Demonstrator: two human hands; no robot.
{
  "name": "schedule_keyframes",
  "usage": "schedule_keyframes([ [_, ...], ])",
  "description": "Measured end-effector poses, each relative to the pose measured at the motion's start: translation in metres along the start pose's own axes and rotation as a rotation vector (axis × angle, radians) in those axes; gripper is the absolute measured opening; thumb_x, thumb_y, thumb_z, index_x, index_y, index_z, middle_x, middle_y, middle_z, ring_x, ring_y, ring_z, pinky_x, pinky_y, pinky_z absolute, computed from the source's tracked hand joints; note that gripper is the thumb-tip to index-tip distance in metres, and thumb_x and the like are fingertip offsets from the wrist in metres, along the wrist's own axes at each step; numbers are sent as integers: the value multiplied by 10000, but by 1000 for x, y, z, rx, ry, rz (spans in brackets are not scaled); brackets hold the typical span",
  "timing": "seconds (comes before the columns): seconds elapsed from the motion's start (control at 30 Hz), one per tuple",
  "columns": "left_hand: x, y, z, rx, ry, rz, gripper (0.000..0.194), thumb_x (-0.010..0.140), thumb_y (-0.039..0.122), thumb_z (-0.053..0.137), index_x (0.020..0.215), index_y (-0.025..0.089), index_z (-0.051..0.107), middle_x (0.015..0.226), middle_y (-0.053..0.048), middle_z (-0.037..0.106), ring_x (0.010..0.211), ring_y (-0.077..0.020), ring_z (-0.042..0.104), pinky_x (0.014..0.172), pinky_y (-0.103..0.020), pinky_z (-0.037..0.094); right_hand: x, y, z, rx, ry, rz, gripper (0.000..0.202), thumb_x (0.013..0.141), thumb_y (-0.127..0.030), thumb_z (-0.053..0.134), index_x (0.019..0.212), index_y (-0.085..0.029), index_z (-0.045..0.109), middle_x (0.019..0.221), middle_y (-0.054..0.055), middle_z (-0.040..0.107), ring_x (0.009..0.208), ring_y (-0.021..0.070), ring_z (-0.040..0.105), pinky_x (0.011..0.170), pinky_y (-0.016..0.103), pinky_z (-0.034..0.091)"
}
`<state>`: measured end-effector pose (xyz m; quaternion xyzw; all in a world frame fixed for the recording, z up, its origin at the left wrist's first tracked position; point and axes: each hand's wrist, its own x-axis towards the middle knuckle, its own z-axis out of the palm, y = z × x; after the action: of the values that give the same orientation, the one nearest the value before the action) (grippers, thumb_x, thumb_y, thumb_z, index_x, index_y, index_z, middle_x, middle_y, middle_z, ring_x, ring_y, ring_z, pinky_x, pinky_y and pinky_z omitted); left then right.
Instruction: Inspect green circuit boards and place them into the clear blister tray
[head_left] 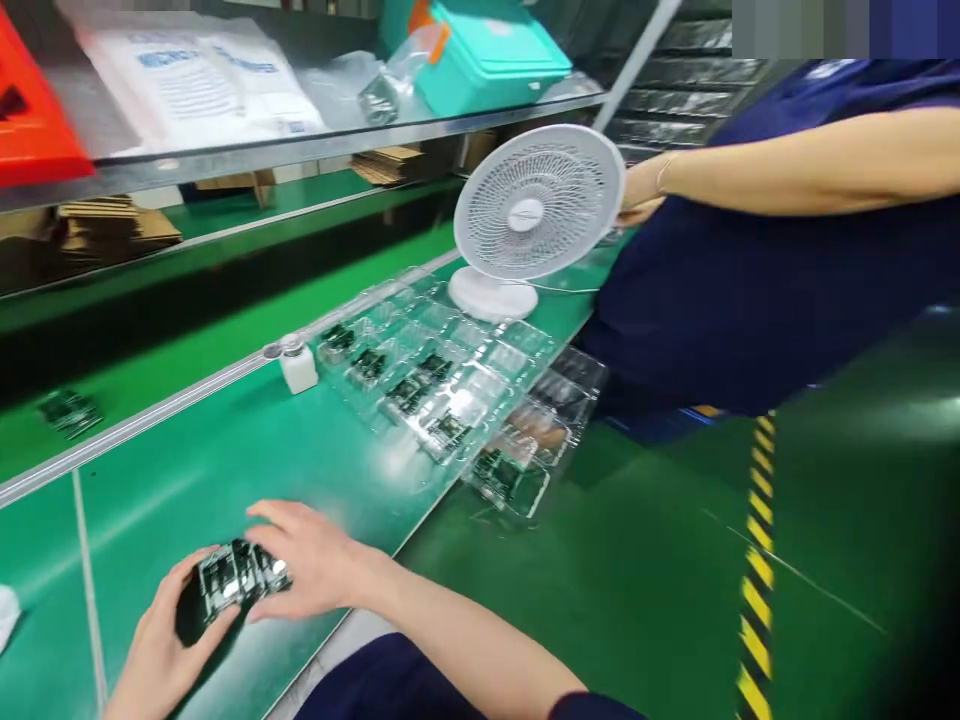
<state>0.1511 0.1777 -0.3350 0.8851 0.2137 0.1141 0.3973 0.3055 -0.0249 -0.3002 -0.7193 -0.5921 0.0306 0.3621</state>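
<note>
A small green circuit board assembly (238, 578) is held just above the green bench top, between my two hands. My left hand (166, 632) grips its left side with thumb and fingers. From the right, my right hand (311, 562) has its fingers and thumb around the other end. Farther along the bench lie clear plastic trays (450, 375), several pockets holding similar boards. Another tray (517, 470) with a board in it sticks out past the bench edge. One more board (70, 412) lies on the green surface beyond the metal rail at the left.
A white fan (538, 205) stands behind the trays, with a person's arm (810, 165) reaching beside it. A small white bottle (299, 368) is near the rail. The shelf (375, 137) above bears white bags, a teal box (499, 55) and a red bin (37, 110).
</note>
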Motion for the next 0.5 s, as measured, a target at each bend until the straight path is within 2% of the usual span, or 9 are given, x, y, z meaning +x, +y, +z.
schedule_keyframes([
  [0.07,-1,-8,4,90,-4,139,627,720,623,685,1176,211,559,1147,-135,709,1035,-335,703,898,-540,590,5,-3,11,-163,9,-59,565,855,-570,661,1168,-110,570,1333,133,590,1121,214,596,1003,336,492],
  [0.13,-1,-9,5,163,-3,293,567,773,594,649,1182,213,554,1119,-129,726,978,-325,727,815,-499,631,7,-2,23,-243,42,-95,576,883,-619,597,1165,-118,562,1181,80,676,891,177,624,857,314,527],
  [0.2,-1,-6,2,218,-52,416,536,807,532,652,1231,226,536,1146,-114,729,992,-305,731,810,-449,645,5,-1,31,-245,99,-124,612,885,-650,569,1202,-127,546,1046,36,714,762,153,605,760,294,525],
  [0.27,1,0,-3,245,-151,473,583,824,468,663,1335,249,488,1261,-104,691,1100,-289,698,868,-405,637,0,-1,25,-207,202,-129,594,885,-665,551,1173,-146,556,981,18,722,737,139,610,712,282,520],
  [0.33,7,7,-10,268,-206,489,651,853,447,628,1440,279,405,1382,-95,617,1210,-293,639,921,-417,620,-7,-4,-2,-154,350,-93,543,897,-662,529,1111,-164,577,935,17,723,751,138,632,699,285,524],
  [0.37,11,9,-13,288,-186,487,663,869,457,594,1471,290,373,1422,-93,585,1241,-304,617,930,-450,614,-13,-5,-22,-142,446,-56,512,908,-644,525,1087,-169,586,923,23,723,768,144,645,703,290,530],
  [0.43,24,8,-19,346,-74,472,646,892,501,526,1479,284,368,1434,-108,568,1251,-332,604,927,-525,600,-26,-2,-74,-177,596,87,474,910,-595,562,1131,-176,594,1028,61,719,890,174,672,799,322,552],
  [0.5,41,-2,-23,424,63,454,610,903,556,466,1410,217,448,1380,-156,592,1227,-361,607,944,-579,568,-45,12,-130,-411,806,253,409,912,-479,620,1189,-178,596,1104,90,708,988,197,674,862,342,559],
])
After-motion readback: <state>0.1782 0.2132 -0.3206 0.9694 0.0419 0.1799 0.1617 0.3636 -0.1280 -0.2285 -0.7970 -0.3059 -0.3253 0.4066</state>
